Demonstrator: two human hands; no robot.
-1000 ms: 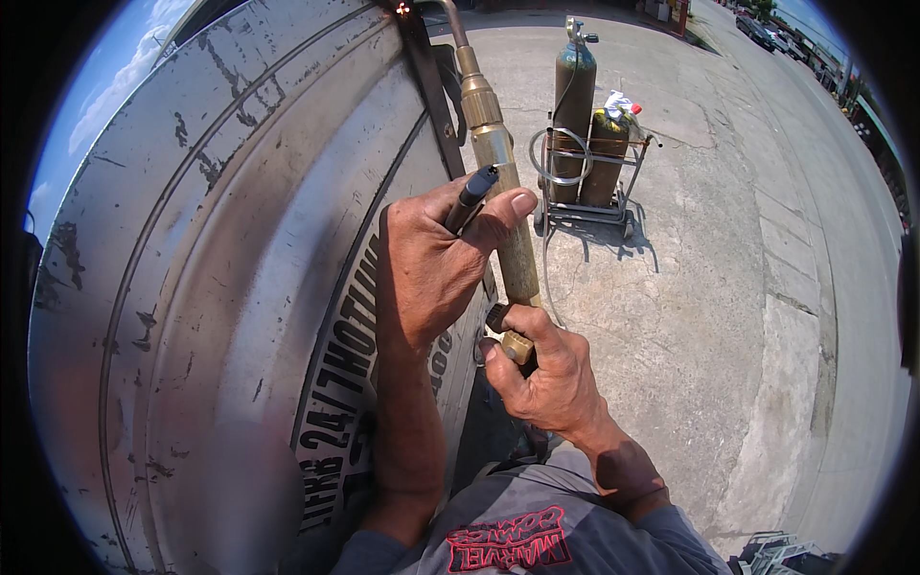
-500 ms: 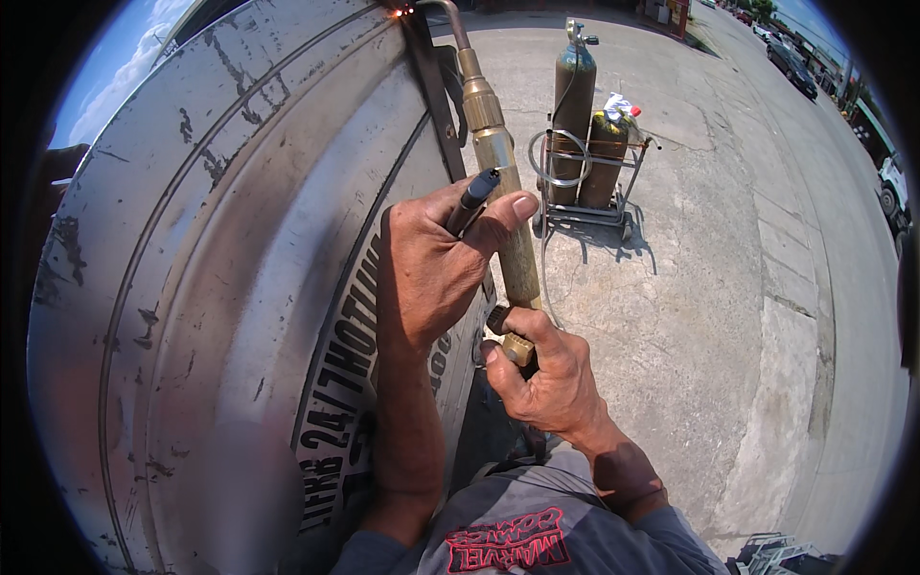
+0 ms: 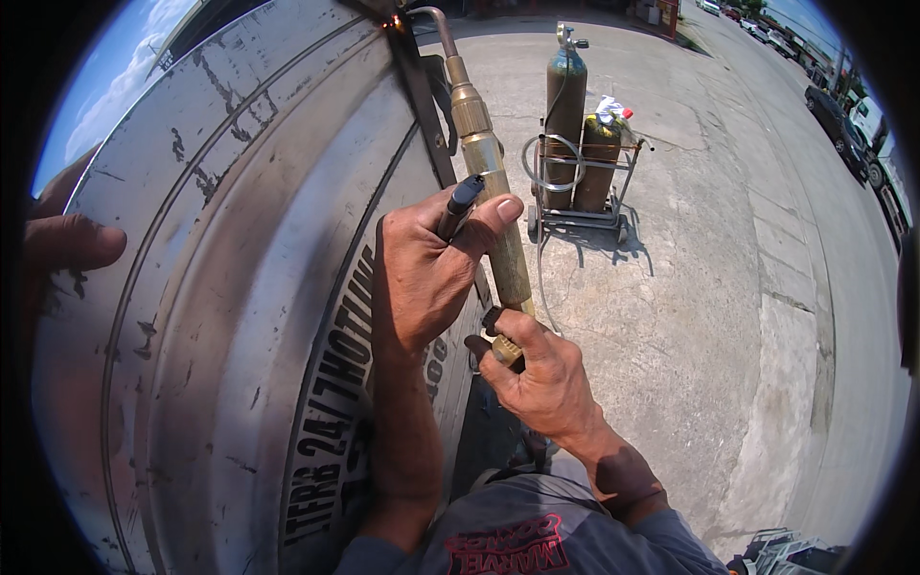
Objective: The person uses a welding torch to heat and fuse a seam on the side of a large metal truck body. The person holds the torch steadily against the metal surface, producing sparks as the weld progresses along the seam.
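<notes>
A brass gas torch (image 3: 497,220) slants up from my hands, and its bent tube (image 3: 442,32) ends at a metal edge strip (image 3: 422,86). Orange glow and sparks (image 3: 392,23) show at the tip. My left hand (image 3: 422,266) is closed around the torch's handle, thumb along it. A dark, pen-shaped lighter-like object (image 3: 460,206) sticks up between that thumb and forefinger; its exact kind is unclear. Lower down, my right hand (image 3: 548,381) grips the torch's rear end, fingers and thumb at a ridged brass valve knob (image 3: 508,355) and a dark knob (image 3: 492,320).
A large grey metal panel (image 3: 240,287) with scratches and dark lettering fills the left. Another person's hand (image 3: 75,243) rests at its left edge. Two gas cylinders (image 3: 565,125) stand on a wheeled cart (image 3: 594,222), a hose (image 3: 540,259) running down beside it. Vehicles line the road (image 3: 862,316).
Another person's hand has come into view at the left edge of the panel. The view has shifted slightly; both my hands keep hold of the torch, and the tip still glows.
</notes>
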